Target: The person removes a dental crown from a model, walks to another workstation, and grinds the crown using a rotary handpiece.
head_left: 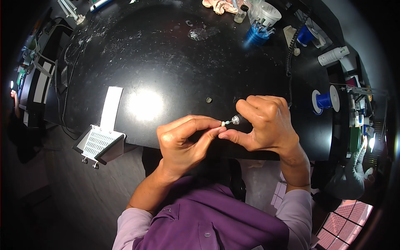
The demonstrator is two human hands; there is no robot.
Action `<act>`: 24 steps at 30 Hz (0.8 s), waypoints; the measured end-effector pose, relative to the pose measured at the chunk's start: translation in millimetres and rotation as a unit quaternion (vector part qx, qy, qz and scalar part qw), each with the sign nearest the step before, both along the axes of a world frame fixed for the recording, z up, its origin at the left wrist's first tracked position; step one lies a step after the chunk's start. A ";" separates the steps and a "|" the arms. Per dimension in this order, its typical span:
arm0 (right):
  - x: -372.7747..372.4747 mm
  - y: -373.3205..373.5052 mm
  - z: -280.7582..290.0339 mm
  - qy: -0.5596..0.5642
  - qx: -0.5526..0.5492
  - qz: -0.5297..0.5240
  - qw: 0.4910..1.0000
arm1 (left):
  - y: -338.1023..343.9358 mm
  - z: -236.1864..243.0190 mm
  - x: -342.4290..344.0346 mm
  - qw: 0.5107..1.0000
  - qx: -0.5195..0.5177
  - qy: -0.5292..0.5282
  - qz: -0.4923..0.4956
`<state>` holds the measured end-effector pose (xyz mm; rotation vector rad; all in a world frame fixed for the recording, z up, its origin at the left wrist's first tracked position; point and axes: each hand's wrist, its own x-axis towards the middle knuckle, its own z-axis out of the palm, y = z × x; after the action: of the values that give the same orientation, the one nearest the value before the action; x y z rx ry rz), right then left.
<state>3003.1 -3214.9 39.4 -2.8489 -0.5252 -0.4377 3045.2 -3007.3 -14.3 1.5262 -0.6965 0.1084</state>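
Observation:
My left hand point(183, 139) pinches a very small pale piece point(223, 123), tooth-like in colour, between thumb and fingertips; most of it is hidden. Wrapped in the fingers of my right hand point(268, 123) is a rotary handpiece point(236, 120), black with a metal nose. Its small greenish bit point(227, 122) points left and meets or nearly meets the pale piece; I cannot tell which. My right thumb reaches toward my left thumb, close to it. Just beyond my hands, a small greyish round piece point(209, 100) lies on the black table point(166, 62).
A coiled black cord point(288, 62) runs down the table's right side. Farther back stand a blue holder with several bits point(257, 34), a white tub point(270, 14) and a small jar point(241, 14). Blue wire spool point(326, 100) sits right; a perforated metal bracket point(102, 139) juts from the left front edge.

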 end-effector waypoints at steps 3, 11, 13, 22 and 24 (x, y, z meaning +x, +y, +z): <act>1.1 1.8 0.7 0.001 0.004 0.000 1.000 | 0.4 -0.1 0.1 1.000 0.000 -0.004 0.000; 0.2 1.9 -0.1 0.015 0.006 0.000 1.000 | 0.6 0.7 0.8 1.000 0.005 -0.001 -0.002; 0.3 1.7 0.2 0.015 0.004 0.001 1.000 | 0.4 0.7 0.8 1.000 0.000 0.000 -0.003; 0.5 1.0 5.5 0.036 -0.015 0.003 0.999 | 0.8 0.6 0.8 1.000 -0.003 0.004 -0.004; 0.8 1.5 5.6 0.024 -0.015 0.000 1.000 | 0.9 0.9 0.7 1.000 -0.003 0.007 -0.002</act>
<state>3003.9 -3213.4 45.0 -2.8790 -0.5273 -0.3644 3046.0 -3006.4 -13.3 1.5191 -0.6884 0.0960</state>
